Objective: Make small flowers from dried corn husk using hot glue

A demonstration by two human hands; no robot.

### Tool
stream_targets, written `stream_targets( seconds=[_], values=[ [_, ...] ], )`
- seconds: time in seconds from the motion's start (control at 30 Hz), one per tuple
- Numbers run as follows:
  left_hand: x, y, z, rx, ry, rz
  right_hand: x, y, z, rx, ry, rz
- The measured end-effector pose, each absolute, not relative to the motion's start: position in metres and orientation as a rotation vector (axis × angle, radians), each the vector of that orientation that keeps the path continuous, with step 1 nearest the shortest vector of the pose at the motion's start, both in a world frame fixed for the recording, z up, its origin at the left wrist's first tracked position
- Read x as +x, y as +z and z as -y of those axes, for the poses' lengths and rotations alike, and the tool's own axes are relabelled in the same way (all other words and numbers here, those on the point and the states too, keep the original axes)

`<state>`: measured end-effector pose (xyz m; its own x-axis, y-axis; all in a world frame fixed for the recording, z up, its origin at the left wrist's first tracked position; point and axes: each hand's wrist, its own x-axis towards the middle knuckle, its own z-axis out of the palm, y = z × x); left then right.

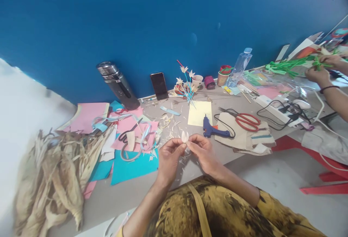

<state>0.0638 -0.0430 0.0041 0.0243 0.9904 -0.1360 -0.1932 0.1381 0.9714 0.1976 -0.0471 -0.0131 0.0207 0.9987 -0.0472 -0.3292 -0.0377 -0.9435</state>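
Close to the table's front edge, my left hand (170, 157) and my right hand (201, 153) meet, fingertips pinched round the base of a small cream husk flower (185, 137). Its pointed petals stick up between the thumbs; its lower end is hidden by the fingers. Beyond my right hand lie a blue glue gun (214, 130) and a sheet of pale yellow paper (199, 113). Similar cream flowers on blue stems (187, 84) stand further back. Cream scraps (166, 123) are strewn left of the yellow paper.
Dried husks (51, 179) hang over the left edge near pink and blue paper. A dark flask (119, 86) and a phone (159, 86) stand by the wall. Red-handled scissors (247, 121) rest on folded cloth. At right are a power strip (277, 110) and another person's hands (320, 74) holding green stems.
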Motion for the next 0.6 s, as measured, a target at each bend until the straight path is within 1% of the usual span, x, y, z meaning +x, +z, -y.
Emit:
stream_targets(
  seconds=[0.23,0.4,0.6],
  values=[
    [0.067,0.006,0.049,0.953,1.176,-1.123,0.197,-0.009,0.055,-0.965,1.363,0.896],
    [0.067,0.003,0.055,1.032,1.15,-1.074,0.201,-0.004,0.062,-0.908,1.427,0.931],
    [0.072,0.003,0.053,1.115,1.093,-1.052,0.212,-0.004,0.061,-0.981,1.276,0.967]
  ],
)
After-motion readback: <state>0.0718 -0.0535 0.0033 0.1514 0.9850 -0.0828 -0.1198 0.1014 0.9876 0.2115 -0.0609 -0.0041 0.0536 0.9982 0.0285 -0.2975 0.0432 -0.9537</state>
